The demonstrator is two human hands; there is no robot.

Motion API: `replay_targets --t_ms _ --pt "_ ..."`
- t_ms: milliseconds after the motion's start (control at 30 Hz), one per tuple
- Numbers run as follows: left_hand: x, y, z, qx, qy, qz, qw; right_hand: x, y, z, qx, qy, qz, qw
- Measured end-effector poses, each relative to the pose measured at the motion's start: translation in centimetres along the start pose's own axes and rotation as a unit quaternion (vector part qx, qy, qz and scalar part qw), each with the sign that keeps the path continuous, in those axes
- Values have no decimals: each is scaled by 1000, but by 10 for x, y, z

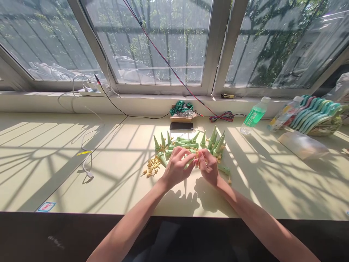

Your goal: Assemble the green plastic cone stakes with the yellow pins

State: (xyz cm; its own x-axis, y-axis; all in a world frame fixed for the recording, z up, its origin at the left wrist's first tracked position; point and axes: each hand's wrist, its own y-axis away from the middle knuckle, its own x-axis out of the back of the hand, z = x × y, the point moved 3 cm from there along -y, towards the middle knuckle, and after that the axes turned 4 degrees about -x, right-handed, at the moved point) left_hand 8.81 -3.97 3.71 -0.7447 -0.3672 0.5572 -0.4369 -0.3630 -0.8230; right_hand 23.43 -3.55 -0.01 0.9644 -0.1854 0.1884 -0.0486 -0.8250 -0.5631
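My left hand (177, 165) and my right hand (207, 165) meet above the table, fingertips almost touching. A small yellow plastic piece (197, 154) is pinched in my right fingers, against the left fingertips. The left fingers are curled closed, and what lies inside them is mostly hidden. Behind the hands, several pale green cones (216, 145) stand upright. More green tapered pieces (183, 144) lie on their sides between the standing groups. Left of my left hand is a loose pile of small yellow peg-like pieces (151, 166). Beside my right wrist lies another green piece (224, 169).
A black phone (181, 126) lies behind the pieces, before a small box (183, 115) with green wrapping. To the right are a green-labelled bottle (255, 115), a second bottle (285, 113) and stacked teal hangers-like items (313, 114). A white cable (88, 163) trails at left.
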Motion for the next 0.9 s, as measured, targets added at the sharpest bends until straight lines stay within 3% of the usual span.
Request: replay_targets --t_ms 200,433,900 --pt "7 -2 -7 51 20 39 998 -2 0 2 11 -3 -23 1000" --pt "4 -3 -7 35 33 25 999 -5 2 5 41 27 -80 996" --pt "1 -2 -10 49 51 29 997 -8 0 9 -58 -116 -55 990"
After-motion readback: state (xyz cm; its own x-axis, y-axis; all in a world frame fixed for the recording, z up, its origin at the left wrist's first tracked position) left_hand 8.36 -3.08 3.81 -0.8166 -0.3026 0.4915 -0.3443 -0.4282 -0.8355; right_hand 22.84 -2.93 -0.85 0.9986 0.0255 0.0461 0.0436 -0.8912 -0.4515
